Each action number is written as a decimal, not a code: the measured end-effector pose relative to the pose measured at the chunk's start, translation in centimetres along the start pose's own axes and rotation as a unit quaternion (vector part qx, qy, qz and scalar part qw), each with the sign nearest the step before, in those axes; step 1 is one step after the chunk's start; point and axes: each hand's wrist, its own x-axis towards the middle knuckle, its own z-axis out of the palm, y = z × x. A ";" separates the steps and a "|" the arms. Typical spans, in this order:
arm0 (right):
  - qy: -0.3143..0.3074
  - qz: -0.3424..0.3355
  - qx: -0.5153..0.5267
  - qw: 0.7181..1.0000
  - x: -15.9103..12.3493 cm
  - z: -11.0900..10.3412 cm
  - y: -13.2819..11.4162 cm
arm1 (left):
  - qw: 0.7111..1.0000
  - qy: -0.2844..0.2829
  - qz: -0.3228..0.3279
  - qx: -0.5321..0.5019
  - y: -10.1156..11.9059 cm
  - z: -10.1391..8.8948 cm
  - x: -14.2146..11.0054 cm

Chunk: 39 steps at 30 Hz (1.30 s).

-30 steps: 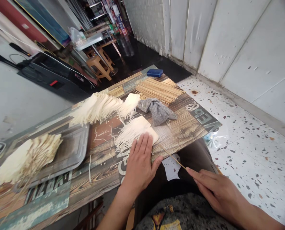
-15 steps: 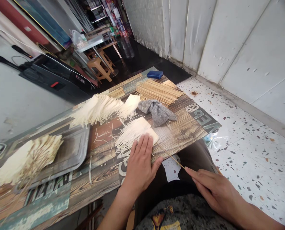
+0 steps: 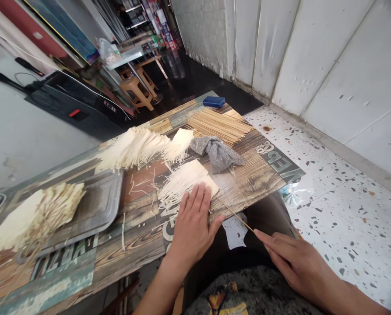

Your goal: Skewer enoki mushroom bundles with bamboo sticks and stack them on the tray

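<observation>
Patterned table (image 3: pixel 248 170), left hand (image 3: pixel 195 218) on pale sheet (image 3: pixel 212 186), right hand (image 3: pixel 290 258) gripping skewer (image 3: pixel 236 214)

Small shop or eatery: stocked shelves (image 3: pixel 135 18), pale-topped table (image 3: pixel 127 57), plastic stools (image 3: pixel 136 92), speckled floor (image 3: pixel 336 218)

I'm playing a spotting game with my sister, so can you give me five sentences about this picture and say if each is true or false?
1. The left hand lies on a pale flat piece. True.
2. The right hand is holding a spoon. False: it holds a thin stick.
3. The crumpled cloth is grey. True.
4. The small blue thing is on the floor. False: it is on the table.
5. Many sticks lie together between the cloth and the blue thing. True.
</observation>
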 end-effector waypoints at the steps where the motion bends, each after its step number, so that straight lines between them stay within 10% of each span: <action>1: 0.001 -0.001 0.000 1.000 0.0 0.0 0.0 | 1.000 -0.001 0.000 0.001 0.0 0.0 0.0; 39: -0.059 -0.060 -0.139 0.987 2.6 1.1 0.3 | 1.000 0.000 0.004 0.017 0.2 0.1 -0.1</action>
